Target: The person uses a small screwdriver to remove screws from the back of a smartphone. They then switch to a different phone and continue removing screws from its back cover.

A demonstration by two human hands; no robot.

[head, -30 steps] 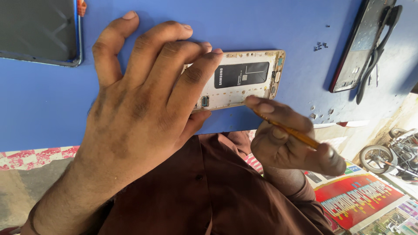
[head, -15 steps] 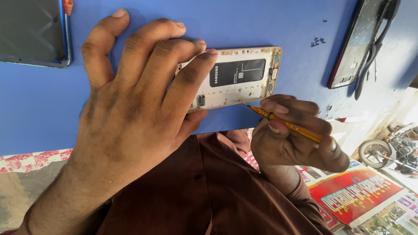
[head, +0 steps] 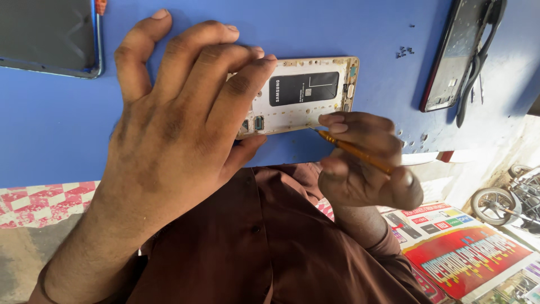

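Pinning opened phone (head: 304,95) flat with left hand (head: 180,141), right hand (head: 365,169) gripping screwdriver (head: 351,149) at its edge; back already off, some screws (head: 404,52) out.

We are counting two hands: the left hand (head: 180,135) at nine o'clock and the right hand (head: 363,163) at four o'clock. We are seeing one opened phone (head: 301,95) at the centre, and one orange-handled screwdriver (head: 354,152) at four o'clock of it. We are finding one dark tablet (head: 48,36) at ten o'clock, one phone frame (head: 450,62) and one pair of tweezers (head: 478,62) at two o'clock. We are making out two clusters of tiny screws (head: 404,52), their exact number being too small to tell. One blue table (head: 56,124) is carrying all of it.
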